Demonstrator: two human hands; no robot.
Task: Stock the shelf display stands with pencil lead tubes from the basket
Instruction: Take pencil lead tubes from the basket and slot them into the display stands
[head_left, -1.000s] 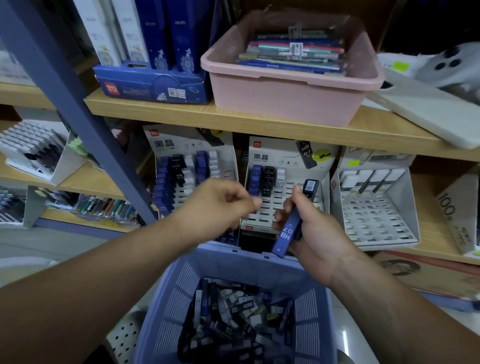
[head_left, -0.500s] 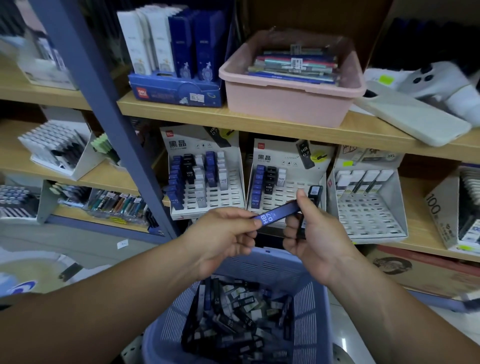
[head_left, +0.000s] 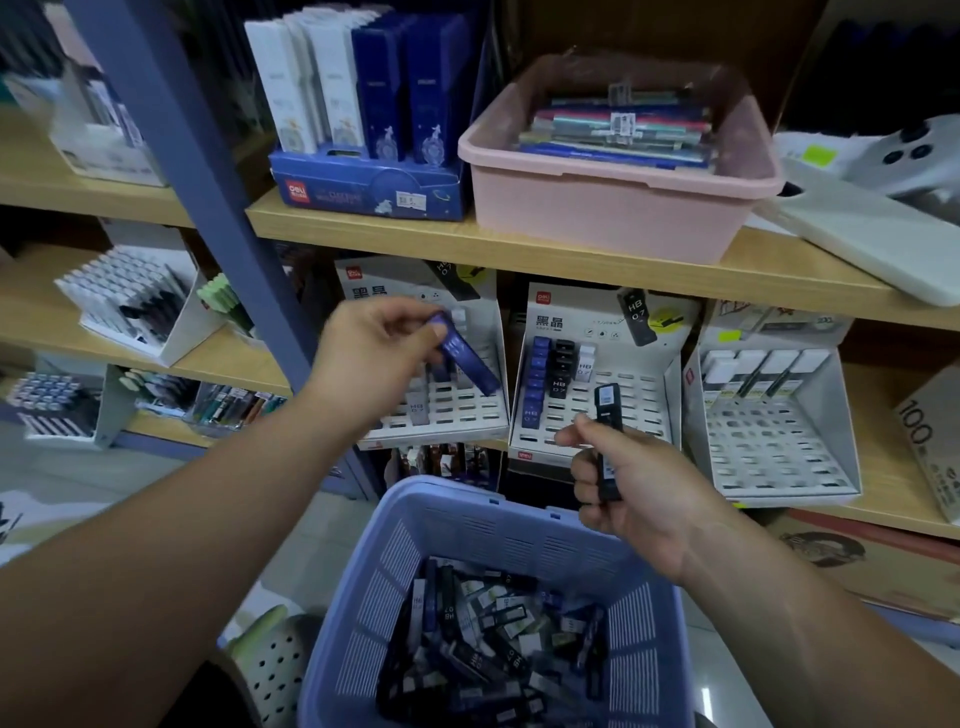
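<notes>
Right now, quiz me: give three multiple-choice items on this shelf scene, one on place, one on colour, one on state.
1. The pink tub sits: A) on the shelf above the display stands; B) on the floor; C) in a drawer.
2. The tube in the left grip is: A) red; B) blue; C) yellow.
3. The right grip: A) is open; B) presses the floor; C) holds a black tube.
Answers: A, it stands on that shelf; B, its body shows blue; C, it wraps the tube.
</notes>
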